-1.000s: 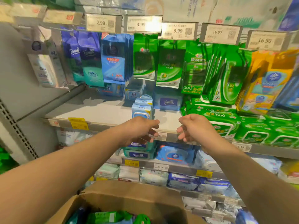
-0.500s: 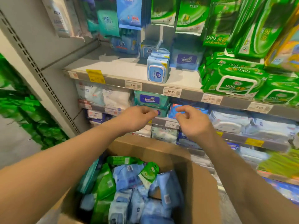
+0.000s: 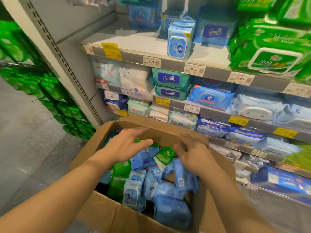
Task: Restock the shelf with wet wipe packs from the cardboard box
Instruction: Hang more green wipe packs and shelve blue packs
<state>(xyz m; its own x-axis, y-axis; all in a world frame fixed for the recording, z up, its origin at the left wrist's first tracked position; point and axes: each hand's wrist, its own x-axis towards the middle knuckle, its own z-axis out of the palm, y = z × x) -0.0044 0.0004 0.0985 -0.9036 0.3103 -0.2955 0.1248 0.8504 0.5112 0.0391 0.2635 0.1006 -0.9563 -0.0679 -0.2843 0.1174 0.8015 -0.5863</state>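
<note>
While both arms reach fwd over the open brown cardboard box [image 3: 107, 214], neither hand holds anything. Left hand [image 3: 125, 147] hangs above the box's far-left part, palm down, fingers straight & loosely spread, thumb out to the right; can't tell if it touches the packs under it. Right hand [image 3: 195, 156] is over the box's right side near the far flap, fingers slightly bent & apart, blurred, gripping nothing; contact w/ the packs below can't be told.

Box is full of jumbled soft wet wipe packs: light-blue plastic packs [image 3: 170, 211] mostly centre & right, green plastic packs [image 3: 117, 180] along the left, one small green-and-white pack [image 3: 164, 156] standing up between the two hands.

Grey metal shelf [image 3: 134, 40] is just beyond the box, upper tier w/ bare space on its left. One light-blue pack with a white flip lid [image 3: 180, 42] stands upright there, near a dark-blue Tempo pack [image 3: 215, 31] behind it & big green 999 packs [image 3: 272, 52] to the right. Lower tiers hold teal Tempo packs [image 3: 170, 79], plus white & blue packs. Price tags [image 3: 193, 69] line the shelf edges.
</note>
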